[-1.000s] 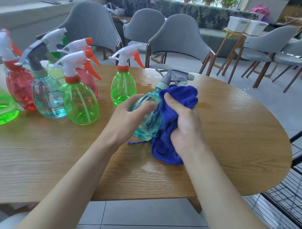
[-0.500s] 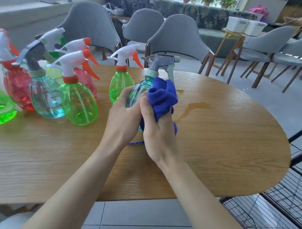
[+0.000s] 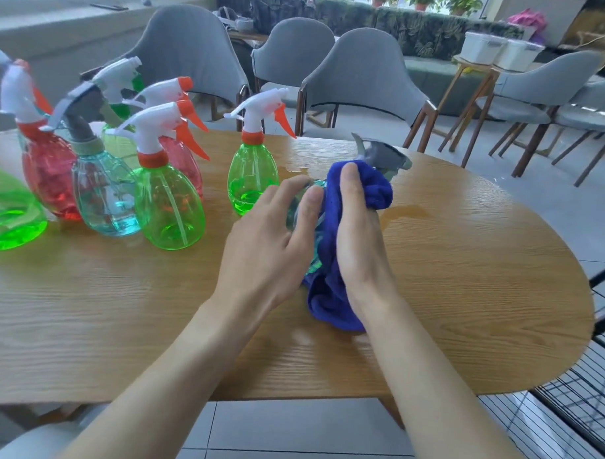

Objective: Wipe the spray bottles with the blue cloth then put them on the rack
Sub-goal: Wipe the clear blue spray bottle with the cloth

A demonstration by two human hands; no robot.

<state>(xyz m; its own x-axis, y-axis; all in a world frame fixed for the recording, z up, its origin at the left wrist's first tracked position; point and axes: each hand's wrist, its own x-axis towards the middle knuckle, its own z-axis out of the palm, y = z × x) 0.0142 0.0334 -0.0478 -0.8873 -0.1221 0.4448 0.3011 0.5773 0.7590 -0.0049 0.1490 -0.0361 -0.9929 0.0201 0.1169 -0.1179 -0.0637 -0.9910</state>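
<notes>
- The left hand (image 3: 269, 242) grasps the teal bottle (image 3: 379, 157) by its body, fingers curled round it.
- The bottle lies tilted above the middle of the table (image 3: 463, 286), its grey sprayer pointing away and to the right.
- The right hand (image 3: 359, 245) clenches the cloth (image 3: 346, 303) against the bottle's right side, thumb up on the fold near the neck.
- The cloth's tail hangs down to the tabletop.
- A green bottle (image 3: 249, 183) stands just beyond the left fingers; more bottles (image 3: 103, 195) cluster at the left.
- The wire rack (image 3: 579, 410) sits low at the right, beside the table.
</notes>
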